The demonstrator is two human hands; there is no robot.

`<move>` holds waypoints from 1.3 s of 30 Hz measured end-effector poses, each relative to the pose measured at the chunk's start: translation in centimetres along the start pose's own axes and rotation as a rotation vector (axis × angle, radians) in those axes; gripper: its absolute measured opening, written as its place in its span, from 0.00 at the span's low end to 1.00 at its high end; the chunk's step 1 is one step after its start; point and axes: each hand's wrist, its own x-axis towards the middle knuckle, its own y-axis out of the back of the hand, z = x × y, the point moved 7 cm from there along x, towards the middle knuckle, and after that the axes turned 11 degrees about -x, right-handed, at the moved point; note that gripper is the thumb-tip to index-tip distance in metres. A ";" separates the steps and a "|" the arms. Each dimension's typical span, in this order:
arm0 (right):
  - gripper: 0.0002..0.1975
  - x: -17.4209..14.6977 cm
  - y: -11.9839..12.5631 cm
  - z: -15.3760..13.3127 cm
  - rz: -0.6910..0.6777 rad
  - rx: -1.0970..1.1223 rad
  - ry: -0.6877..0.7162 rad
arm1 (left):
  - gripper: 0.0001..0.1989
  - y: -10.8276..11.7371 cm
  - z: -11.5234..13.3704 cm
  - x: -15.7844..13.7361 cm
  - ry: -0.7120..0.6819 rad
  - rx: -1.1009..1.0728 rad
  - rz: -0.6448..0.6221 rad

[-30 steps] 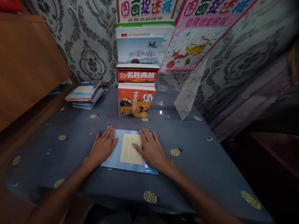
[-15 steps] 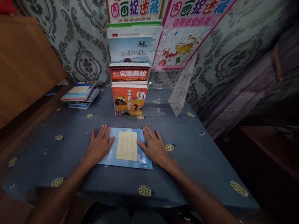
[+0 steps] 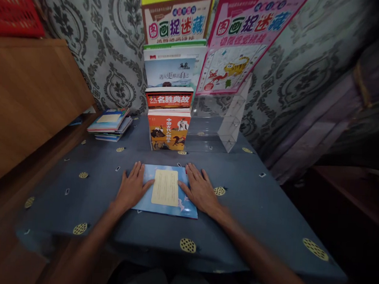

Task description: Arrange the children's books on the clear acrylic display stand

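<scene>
- Two bare hands lie palm down in the head view: the left hand (image 3: 131, 189) and the right hand (image 3: 202, 192), set apart on either side of a blue softcover book (image 3: 165, 196).
- The left hand rests over the book's left edge; its fingers (image 3: 137, 170) are straight and close together, pointing away from the person, open and gripping nothing, with the thumb spread inward toward the pale yellow text panel (image 3: 164, 185).
- The right hand rests over the opposite edge, its fingers likewise extended and unclosed, the thumb tip at the panel's right border.
- The blue book lies flat on the bench (image 3: 252, 221), between the hands and near the front edge, on a dark blue cloth printed with yellow pineapples.
- Just beyond it stands a clear acrylic book rack (image 3: 228, 129).
- In the rack's left part, an orange book (image 3: 168, 132) is lowest, with a red-titled book (image 3: 169, 99), a blue-and-white book (image 3: 170, 71) and a brown-bordered picture book (image 3: 177, 20) rising behind.
- A pink picture book (image 3: 239, 47) leans at the upper right of these.
- Toward the bench's far left corner sits a stack of books (image 3: 109, 127), near a wooden cabinet (image 3: 36, 100).
</scene>
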 end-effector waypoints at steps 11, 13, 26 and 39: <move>0.34 -3.1 -0.2 -0.6 0.115 -0.060 0.151 | 0.27 0.1 -0.5 -1.8 -0.005 -0.020 0.189; 0.34 -4.7 0.1 -1.1 0.144 -0.060 0.211 | 0.25 0.4 -0.1 -1.9 -0.056 -0.004 0.240; 0.30 -7.1 1.9 -1.5 0.186 0.006 0.338 | 0.44 -0.5 5.8 -5.3 -0.478 -0.098 0.022; 0.17 -4.6 4.3 1.3 0.166 0.633 0.035 | 0.13 2.7 8.3 -5.0 -0.368 0.041 -0.148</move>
